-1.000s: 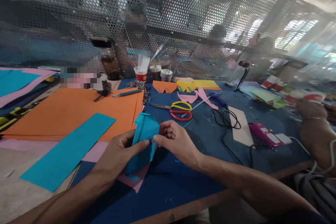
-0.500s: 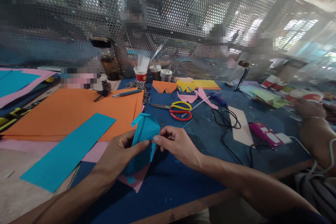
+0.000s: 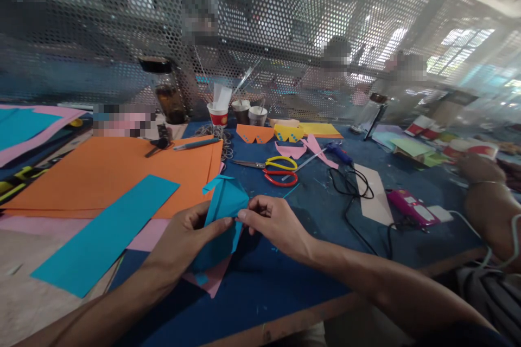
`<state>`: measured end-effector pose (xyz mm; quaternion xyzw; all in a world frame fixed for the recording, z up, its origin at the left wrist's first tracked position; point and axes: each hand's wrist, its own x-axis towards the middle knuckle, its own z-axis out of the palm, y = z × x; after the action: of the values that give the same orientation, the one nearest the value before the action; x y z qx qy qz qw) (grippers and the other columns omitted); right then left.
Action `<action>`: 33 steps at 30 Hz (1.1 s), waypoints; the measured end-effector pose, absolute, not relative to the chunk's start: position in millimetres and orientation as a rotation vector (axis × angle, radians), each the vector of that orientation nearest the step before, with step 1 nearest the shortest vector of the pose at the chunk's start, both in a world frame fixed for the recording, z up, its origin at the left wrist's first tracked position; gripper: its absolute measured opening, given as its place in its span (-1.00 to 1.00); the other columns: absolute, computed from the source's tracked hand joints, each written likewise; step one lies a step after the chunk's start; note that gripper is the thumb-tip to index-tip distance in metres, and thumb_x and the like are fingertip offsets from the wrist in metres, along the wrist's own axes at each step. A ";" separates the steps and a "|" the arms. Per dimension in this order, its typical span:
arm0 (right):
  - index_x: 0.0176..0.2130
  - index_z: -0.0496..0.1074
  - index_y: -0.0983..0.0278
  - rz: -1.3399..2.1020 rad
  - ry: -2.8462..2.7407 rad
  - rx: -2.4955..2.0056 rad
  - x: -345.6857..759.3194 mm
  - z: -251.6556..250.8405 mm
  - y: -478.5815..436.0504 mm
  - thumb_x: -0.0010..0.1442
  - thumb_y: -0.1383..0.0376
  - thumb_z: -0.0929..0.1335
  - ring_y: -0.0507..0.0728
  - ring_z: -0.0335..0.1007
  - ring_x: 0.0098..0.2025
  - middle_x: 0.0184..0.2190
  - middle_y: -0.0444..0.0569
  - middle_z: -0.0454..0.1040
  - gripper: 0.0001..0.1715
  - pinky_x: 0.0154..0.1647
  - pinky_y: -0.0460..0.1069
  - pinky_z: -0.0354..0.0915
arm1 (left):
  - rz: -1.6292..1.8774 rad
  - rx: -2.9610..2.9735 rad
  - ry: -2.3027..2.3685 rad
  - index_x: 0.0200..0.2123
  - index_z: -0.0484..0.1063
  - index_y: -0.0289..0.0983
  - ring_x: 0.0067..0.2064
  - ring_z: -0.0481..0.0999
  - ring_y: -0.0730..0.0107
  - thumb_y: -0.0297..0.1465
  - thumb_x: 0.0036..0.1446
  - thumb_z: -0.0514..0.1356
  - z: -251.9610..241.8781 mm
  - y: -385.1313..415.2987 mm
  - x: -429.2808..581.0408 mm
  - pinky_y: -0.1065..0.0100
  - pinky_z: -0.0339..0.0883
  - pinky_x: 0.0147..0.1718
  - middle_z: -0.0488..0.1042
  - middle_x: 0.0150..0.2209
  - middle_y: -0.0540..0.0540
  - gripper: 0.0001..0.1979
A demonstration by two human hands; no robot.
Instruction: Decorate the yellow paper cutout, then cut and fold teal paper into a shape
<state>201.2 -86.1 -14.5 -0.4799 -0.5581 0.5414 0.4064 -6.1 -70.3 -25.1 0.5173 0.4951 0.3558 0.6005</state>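
Note:
A folded piece of blue paper (image 3: pixel 228 199) is held up between my two hands, low in the middle of the view. My left hand (image 3: pixel 194 230) grips its left side, thumb across the front. The fingertips of my right hand (image 3: pixel 271 220) pinch its right edge, close to my left thumb. Below the folded paper, a pink paper piece (image 3: pixel 215 281) with a small blue bit on it lies on the table. Scissors (image 3: pixel 280 169) with one yellow and one red handle rest just beyond my hands. A flat blue paper strip (image 3: pixel 108 233) lies to the left.
Orange sheets (image 3: pixel 81 173) carry a craft knife (image 3: pixel 196 144). Behind stand paper cups (image 3: pixel 218 115) and a dark jar (image 3: pixel 170 95). On the right are a glue gun (image 3: pixel 340 153), its black cable, a pink power strip (image 3: pixel 413 207) and another person's arm (image 3: pixel 486 200).
Both my hands keep the same hold on the folded blue paper, which has hardly shifted. On the far right, the other person's hand has moved slightly.

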 end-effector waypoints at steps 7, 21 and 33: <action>-0.38 0.43 0.26 1.377 -1.396 -1.197 201.0 -17.6 -84.8 0.21 0.10 0.50 0.01 0.36 -0.45 -0.52 -0.20 0.42 -0.68 -0.39 -0.06 0.21 | 0.824 1.183 1.133 -0.22 0.68 -0.19 -0.32 0.62 0.24 -0.09 -0.01 0.50 -23.2 -70.9 -4.5 0.32 0.49 -0.37 0.72 -0.26 -0.12 -0.64; -0.40 0.40 0.25 1.362 -1.409 -1.195 200.2 -22.9 -84.6 0.23 0.10 0.49 -0.01 0.35 -0.46 -0.53 -0.22 0.40 -0.66 -0.40 -0.07 0.21 | 0.811 1.141 1.150 -0.26 0.65 -0.21 -0.38 0.60 0.28 -0.07 -0.05 0.52 -27.7 -71.3 -5.3 0.37 0.45 -0.42 0.70 -0.34 -0.09 -0.61; -0.39 0.40 0.26 1.371 -1.409 -1.196 199.6 -19.5 -86.6 0.24 0.12 0.49 -0.01 0.35 -0.48 -0.53 -0.23 0.40 -0.68 -0.42 -0.07 0.22 | 0.786 1.181 1.195 -0.29 0.66 -0.24 -0.44 0.55 0.30 -0.09 -0.05 0.47 -22.2 -72.4 -2.3 0.36 0.42 -0.47 0.68 -0.38 -0.11 -0.63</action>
<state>199.6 -86.6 -19.5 -0.4747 -0.5589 0.5439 0.4081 -2.3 -72.4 -22.2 0.5093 0.5156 0.3389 0.5999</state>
